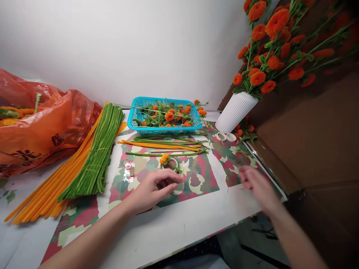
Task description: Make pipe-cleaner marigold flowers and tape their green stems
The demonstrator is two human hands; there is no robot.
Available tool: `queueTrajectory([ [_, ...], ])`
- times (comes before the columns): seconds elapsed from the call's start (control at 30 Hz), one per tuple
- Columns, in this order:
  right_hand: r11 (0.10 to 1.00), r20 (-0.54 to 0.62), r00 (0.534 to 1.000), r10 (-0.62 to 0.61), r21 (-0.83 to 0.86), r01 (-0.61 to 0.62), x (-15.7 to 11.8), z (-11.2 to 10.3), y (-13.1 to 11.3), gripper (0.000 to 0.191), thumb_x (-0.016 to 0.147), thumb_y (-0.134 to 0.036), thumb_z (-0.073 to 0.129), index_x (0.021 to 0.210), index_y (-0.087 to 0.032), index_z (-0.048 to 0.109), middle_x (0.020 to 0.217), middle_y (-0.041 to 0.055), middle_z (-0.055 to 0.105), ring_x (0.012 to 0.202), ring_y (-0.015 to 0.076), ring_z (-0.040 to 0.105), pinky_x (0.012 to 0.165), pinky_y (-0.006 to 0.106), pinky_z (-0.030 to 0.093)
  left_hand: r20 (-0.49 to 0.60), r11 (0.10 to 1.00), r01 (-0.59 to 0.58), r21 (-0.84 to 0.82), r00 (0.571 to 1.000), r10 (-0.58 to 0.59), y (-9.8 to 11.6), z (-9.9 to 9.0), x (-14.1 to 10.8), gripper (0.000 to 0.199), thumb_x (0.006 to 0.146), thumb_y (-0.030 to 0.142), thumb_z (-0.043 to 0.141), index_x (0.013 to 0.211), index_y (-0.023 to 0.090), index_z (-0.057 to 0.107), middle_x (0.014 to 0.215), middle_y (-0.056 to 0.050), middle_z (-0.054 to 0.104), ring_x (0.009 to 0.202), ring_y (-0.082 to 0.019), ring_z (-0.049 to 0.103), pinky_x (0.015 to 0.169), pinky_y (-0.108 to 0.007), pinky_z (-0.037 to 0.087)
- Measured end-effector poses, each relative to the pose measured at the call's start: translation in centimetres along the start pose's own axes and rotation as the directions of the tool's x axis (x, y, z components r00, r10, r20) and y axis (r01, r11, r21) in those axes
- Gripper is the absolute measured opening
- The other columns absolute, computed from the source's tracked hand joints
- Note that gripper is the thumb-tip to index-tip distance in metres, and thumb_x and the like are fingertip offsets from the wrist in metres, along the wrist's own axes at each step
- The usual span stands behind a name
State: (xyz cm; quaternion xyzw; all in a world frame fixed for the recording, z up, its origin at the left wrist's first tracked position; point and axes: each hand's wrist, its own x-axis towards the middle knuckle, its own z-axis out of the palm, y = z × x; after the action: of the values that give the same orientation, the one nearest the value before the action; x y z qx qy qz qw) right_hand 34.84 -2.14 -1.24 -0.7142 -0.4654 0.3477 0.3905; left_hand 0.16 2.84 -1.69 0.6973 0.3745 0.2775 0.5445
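Observation:
My left hand [157, 186] is over the patterned table cover, palm down, its fingers loosely bent and the thumb apart from the index finger. Nothing shows between them. Just beyond its fingertips lies a small orange pipe-cleaner flower [164, 159] with a short green stem, resting on a roll of tape [175, 163]. To the right, my right hand [255, 185] hovers above the cover near the table's right side. It is smeared by motion, so its fingers and anything in them cannot be made out. Loose green pipe cleaners [171, 142] and orange pipe cleaners [157, 144] lie behind the flower.
A blue basket [165, 130] of flowers and leaves stands behind. At left are a green pipe-cleaner bundle [95, 157], orange strips [47, 194] and an orange plastic bag [56, 130]. At right, a white vase [235, 112] holds tall orange flowers, with tape rolls [231, 137] beside it and cardboard [305, 145] beyond.

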Motion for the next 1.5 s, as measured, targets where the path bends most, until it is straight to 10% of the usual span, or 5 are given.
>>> queueTrajectory([
  [0.23, 0.997, 0.401, 0.914, -0.071, 0.003, 0.077, -6.3, 11.2, -5.3, 0.036, 0.096, -0.049, 0.038, 0.096, -0.02, 0.059, 0.094, 0.0035, 0.064, 0.088, 0.0177, 0.057, 0.075, 0.027, 0.043, 0.006, 0.999, -0.021, 0.024, 1.0, 0.021, 0.2, -0.2, -0.3, 0.025, 0.087, 0.032, 0.057, 0.103, 0.019, 0.072, 0.103, -0.008, 0.07, 0.084, -0.018, 0.063, 0.064, -0.025, 0.049],
  [0.97, 0.993, 0.368, 0.925, -0.098, -0.028, 0.116, -6.4, 12.9, -6.1, 0.032, 0.097, -0.044, 0.035, 0.087, -0.021, 0.054, 0.08, 0.0, 0.057, 0.074, 0.0152, 0.051, 0.066, 0.025, 0.039, 0.036, 0.994, -0.082, 0.074, 0.996, 0.08, 0.3, -0.4, -0.3, 0.023, 0.087, 0.03, 0.056, 0.099, 0.019, 0.072, 0.104, -0.008, 0.071, 0.091, -0.021, 0.064, 0.065, -0.026, 0.049],
  [1.2, 0.973, -0.052, 0.997, -0.056, -0.228, 0.043, -0.2, 3.7, -1.9, 0.045, 0.091, -0.055, 0.037, 0.103, -0.019, 0.061, 0.077, 0.0032, 0.059, 0.062, 0.0153, 0.052, 0.055, 0.025, 0.041, 0.028, 0.995, -0.073, 0.068, 0.997, 0.071, 0.1, -0.4, -0.4, 0.02, 0.085, 0.03, 0.056, 0.093, 0.018, 0.071, 0.1, -0.008, 0.07, 0.08, -0.018, 0.063, 0.057, -0.024, 0.046],
  [1.3, 0.771, -0.399, 0.894, -0.204, -0.628, -0.104, 4.7, -3.5, 0.5, 0.048, 0.091, -0.047, 0.03, 0.102, -0.014, 0.064, 0.079, 0.0107, 0.063, 0.065, 0.0209, 0.056, 0.057, 0.032, 0.044, 0.011, 0.998, -0.059, 0.036, 0.998, 0.058, -0.2, -0.2, -0.5, 0.016, 0.084, 0.029, 0.058, 0.09, 0.018, 0.068, 0.09, -0.007, 0.069, 0.069, -0.014, 0.059, 0.055, -0.024, 0.045],
  [1.5, 0.601, -0.436, 0.864, -0.252, -0.77, -0.213, 8.7, -9.7, 2.9, 0.037, 0.083, -0.043, 0.048, 0.083, -0.013, 0.07, 0.087, 0.0226, 0.064, 0.076, 0.0331, 0.058, 0.062, 0.045, 0.044, -0.001, 0.995, -0.055, -0.085, 0.998, 0.055, -0.4, 0.2, -0.8, 0.016, 0.084, 0.025, 0.058, 0.099, 0.019, 0.057, 0.082, -0.002, 0.065, 0.064, -0.012, 0.056, 0.057, -0.023, 0.046],
])
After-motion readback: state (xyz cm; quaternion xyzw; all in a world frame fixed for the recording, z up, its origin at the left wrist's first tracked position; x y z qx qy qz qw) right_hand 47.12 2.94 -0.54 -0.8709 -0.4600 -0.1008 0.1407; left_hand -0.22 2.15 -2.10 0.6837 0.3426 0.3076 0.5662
